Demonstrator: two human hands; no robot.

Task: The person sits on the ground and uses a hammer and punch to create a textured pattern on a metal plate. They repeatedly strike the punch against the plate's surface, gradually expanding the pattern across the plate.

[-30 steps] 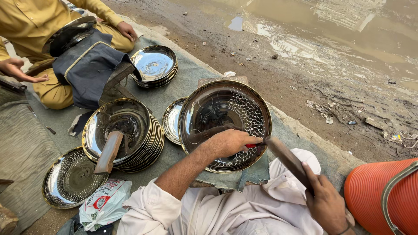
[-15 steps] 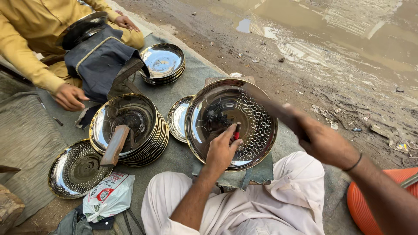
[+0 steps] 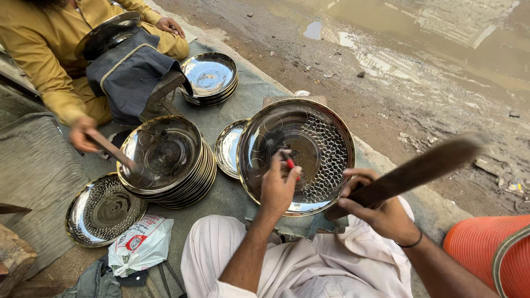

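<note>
The big round steel tray [image 3: 309, 149] I'm working on is shiny like a mirror, smooth on one half and pocked with a stamped dimple pattern on the other. My left hand [image 3: 279, 185] pinches a small red-handled metal punch [image 3: 289, 163], my right hand [image 3: 372, 207] grips a dark wooden mallet [image 3: 419, 168], matt and worn. The stack of polished steel plates [image 3: 168, 160] is just as glossy. Grey woven cloth mat [image 3: 243, 94] underneath looks coarse, and the orange ribbed plastic tub [image 3: 486, 254] is dull.

Person seen from above wearing loose, creased white trousers, with bare forearms, a bare left hand [image 3: 277, 186], and a thin dark band around the wrist of the right hand [image 3: 380, 212].
</note>
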